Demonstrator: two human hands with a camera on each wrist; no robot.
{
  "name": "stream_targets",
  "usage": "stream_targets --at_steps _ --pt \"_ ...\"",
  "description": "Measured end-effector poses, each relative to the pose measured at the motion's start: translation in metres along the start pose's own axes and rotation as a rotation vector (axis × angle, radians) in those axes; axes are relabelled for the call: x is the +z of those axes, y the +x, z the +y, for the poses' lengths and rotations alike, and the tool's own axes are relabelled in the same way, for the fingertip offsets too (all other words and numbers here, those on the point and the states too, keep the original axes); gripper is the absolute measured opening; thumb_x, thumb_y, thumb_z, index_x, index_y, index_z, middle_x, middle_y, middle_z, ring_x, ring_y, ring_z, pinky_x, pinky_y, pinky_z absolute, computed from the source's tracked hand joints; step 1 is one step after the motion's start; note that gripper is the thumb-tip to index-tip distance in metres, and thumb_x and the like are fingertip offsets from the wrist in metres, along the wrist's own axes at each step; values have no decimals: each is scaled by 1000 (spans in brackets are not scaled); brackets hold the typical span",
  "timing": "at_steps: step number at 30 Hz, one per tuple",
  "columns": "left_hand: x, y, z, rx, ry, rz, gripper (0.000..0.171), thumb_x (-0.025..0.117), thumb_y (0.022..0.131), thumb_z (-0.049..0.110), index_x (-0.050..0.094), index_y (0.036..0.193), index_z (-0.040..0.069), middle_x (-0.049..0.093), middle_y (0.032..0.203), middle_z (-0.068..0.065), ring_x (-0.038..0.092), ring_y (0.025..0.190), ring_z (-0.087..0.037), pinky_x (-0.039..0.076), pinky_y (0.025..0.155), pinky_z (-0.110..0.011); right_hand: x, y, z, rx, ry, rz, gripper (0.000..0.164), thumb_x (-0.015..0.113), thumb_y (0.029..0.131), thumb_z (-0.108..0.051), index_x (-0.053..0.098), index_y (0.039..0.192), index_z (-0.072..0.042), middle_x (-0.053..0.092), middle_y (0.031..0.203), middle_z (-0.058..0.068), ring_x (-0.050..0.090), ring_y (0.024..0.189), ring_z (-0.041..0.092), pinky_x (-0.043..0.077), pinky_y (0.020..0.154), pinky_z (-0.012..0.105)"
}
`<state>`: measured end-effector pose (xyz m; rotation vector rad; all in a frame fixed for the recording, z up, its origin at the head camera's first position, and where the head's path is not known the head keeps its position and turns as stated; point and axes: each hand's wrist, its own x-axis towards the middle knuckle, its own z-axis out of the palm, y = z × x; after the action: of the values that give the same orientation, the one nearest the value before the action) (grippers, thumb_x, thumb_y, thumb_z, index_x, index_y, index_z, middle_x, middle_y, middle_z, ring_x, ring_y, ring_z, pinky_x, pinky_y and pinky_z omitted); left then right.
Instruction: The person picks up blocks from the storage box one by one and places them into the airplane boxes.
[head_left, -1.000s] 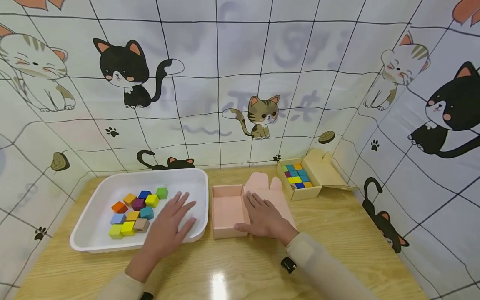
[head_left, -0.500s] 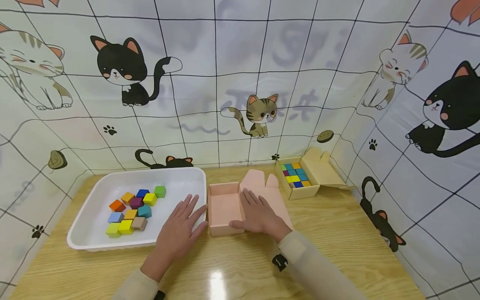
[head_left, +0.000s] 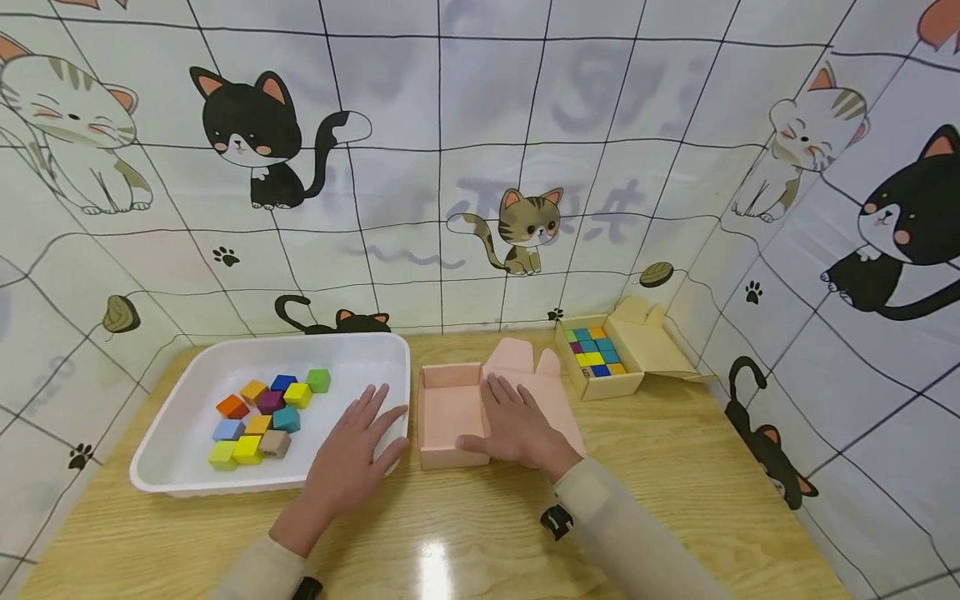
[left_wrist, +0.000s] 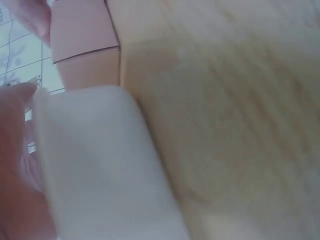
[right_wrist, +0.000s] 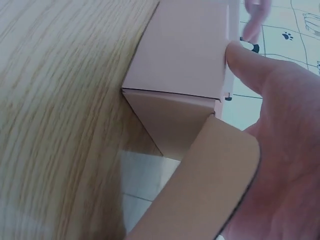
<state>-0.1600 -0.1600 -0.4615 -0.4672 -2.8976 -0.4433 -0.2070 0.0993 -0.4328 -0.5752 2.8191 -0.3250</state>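
My left hand [head_left: 348, 462] is over the right end of a white plastic tray [head_left: 176, 442], fingers spread and straight, with the thumb by the rim. In the left wrist view, the thumb tip is at the tray's edge. Several coloured wooden cubes [head_left: 258, 423] lie loosely in the tray. Beside it stands a pink cardboard box [head_left: 450, 417] with nothing visible inside. My right hand [head_left: 517, 421] rests over the box's right edge, fingers extended across its opened lid [head_left: 555, 408]. In the right wrist view, the thumb [right_wrist: 245, 62] touches the box's top edge and a side flap [right_wrist: 210, 175] sticks out.
A yellow cardboard box [head_left: 611, 387] filled with coloured cubes stands at the back right, its lid [head_left: 656, 346] folded open to the right. A cat-patterned curtain [head_left: 390, 183] encloses the back and sides of the wooden table [head_left: 660, 483].
My left hand has shifted right toward the tray's end, then slightly back left. The tray and pink box have moved a little left, my right hand with the box.
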Motion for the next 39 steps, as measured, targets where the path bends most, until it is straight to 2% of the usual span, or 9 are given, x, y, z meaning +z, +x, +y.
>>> stream_targets --at_steps 4,11,15,19,23,29,35,39 --pt "-19 5 -6 -41 -75 20 48 52 88 47 50 131 25 26 152 -2 19 142 -26 28 110 -51 2 2 0 5 -9 19 104 47 76 -72 13 146 -3 10 154 14 10 143 27 11 116 48" --pt "-59 26 -36 -71 -40 26 43 60 87 34 55 124 14 40 143 -13 35 131 -35 37 100 -57 5 3 1 26 -19 38 109 46 73 -77 12 146 -4 11 154 13 10 143 26 11 116 48" --pt "-75 44 -60 -134 -49 -20 37 58 88 26 57 121 10 46 135 -18 41 124 -39 38 98 -57 4 3 2 26 -17 39 110 46 71 -78 13 146 -5 11 154 12 11 143 25 11 116 47" --pt "-84 58 -80 -217 -52 -94 36 56 88 21 56 121 7 47 132 -22 44 118 -42 40 93 -57 4 3 3 30 -15 23 111 48 70 -78 14 147 -5 11 154 11 11 143 25 11 116 47" --pt "-83 68 -92 -278 -20 -189 39 57 87 21 55 123 6 46 132 -24 46 111 -41 42 90 -58 3 1 3 51 -17 -3 112 49 69 -78 12 147 -7 10 155 9 10 144 23 10 117 46" --pt "-69 80 -105 -291 -21 -289 39 57 85 18 56 121 5 44 133 -25 46 100 -36 44 84 -52 4 -2 6 60 -17 0 112 49 69 -78 12 147 -7 11 155 10 11 143 24 11 117 46" --pt "-58 85 -112 -307 -9 -314 39 57 81 14 58 119 4 44 131 -27 48 93 -35 47 74 -45 5 -2 7 46 4 2 112 48 69 -78 12 147 -6 11 155 10 11 143 25 11 116 47" --pt "-52 84 -116 -317 -6 -314 39 59 81 13 59 118 4 46 129 -27 48 91 -35 47 75 -48 4 -1 6 45 -11 -9 112 47 69 -79 11 147 -7 9 155 10 10 144 24 10 117 46"
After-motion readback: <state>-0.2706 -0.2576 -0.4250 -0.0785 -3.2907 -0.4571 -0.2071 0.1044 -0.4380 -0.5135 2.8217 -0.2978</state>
